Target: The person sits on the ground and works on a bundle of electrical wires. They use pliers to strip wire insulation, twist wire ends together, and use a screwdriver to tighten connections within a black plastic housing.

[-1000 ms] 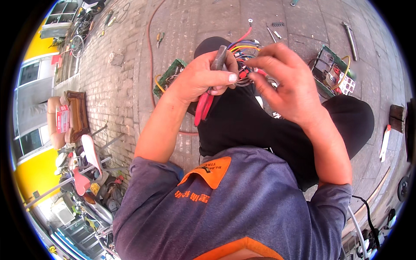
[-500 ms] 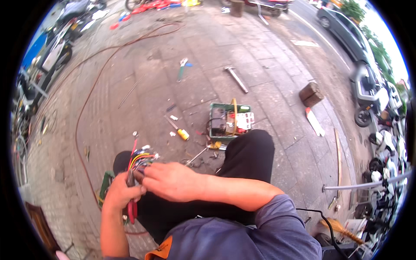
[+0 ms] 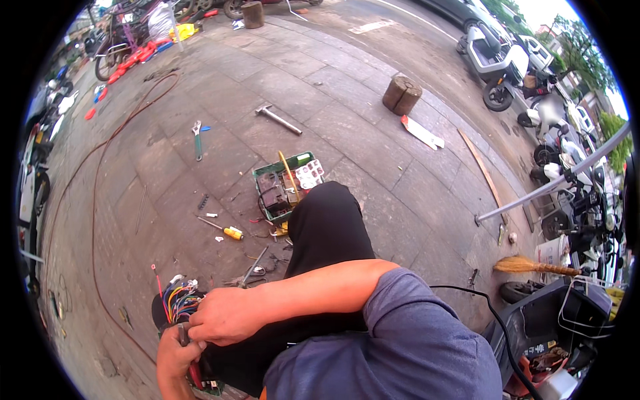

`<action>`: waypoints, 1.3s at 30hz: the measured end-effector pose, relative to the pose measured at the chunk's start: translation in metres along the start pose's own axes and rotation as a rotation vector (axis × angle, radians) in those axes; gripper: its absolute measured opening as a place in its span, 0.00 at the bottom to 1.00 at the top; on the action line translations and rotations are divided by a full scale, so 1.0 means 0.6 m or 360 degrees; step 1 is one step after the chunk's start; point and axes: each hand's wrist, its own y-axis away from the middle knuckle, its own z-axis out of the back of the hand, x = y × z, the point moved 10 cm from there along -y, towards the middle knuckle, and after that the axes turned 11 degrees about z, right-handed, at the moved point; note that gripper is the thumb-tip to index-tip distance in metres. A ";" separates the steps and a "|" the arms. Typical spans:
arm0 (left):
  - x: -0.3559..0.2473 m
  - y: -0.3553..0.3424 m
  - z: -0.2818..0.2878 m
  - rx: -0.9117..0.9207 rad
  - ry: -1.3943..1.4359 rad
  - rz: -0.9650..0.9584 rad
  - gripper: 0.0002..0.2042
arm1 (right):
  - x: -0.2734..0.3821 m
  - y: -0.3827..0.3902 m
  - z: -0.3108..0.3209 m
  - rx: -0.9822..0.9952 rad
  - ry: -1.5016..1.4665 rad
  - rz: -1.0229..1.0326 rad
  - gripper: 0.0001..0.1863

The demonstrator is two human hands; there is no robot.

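Observation:
My left hand point(image 3: 175, 357) is closed round red-handled pliers point(image 3: 195, 375), whose dark metal jaws point up between my hands. Right beside it, my right hand point(image 3: 225, 316) is curled with its fingertips at the jaws; whatever they pinch is hidden. A bundle of multicoloured wires point(image 3: 180, 301) with pale connectors fans out just beyond my fingers, over my left knee. One red wire stands up out of it.
An open green toolbox point(image 3: 272, 215) stands beyond my right knee. A yellow-handled screwdriver point(image 3: 233, 233), an adjustable wrench point(image 3: 198, 141) and a hammer point(image 3: 279, 120) lie on the paving. A wooden stump point(image 3: 402, 95), a broom point(image 3: 527, 265) and parked scooters point(image 3: 497, 63) are on the right.
The view has swung to the right, so everything sits further left in it. Both hands stay together at the wires, and the pliers remain in my left hand.

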 end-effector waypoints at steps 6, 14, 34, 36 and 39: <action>-0.001 -0.001 0.001 0.0053 -0.0084 -0.0017 0.13 | -0.001 0.001 0.004 0.0007 -0.0044 -0.0045 0.10; 0.002 -0.001 -0.006 0.0108 -0.0101 0.0096 0.16 | 0.000 0.010 0.008 0.0024 -0.0166 -0.0075 0.08; 0.014 0.015 0.040 0.0171 0.0243 -0.0077 0.14 | -0.081 0.006 0.033 -0.0084 -0.0555 -0.0609 0.05; 0.015 0.015 0.036 0.0112 0.0240 -0.0057 0.13 | -0.084 0.008 0.038 -0.0174 -0.0554 -0.0658 0.06; 0.001 0.013 0.023 0.0058 0.0253 -0.0092 0.15 | -0.080 0.010 0.040 -0.0281 -0.0517 -0.0727 0.06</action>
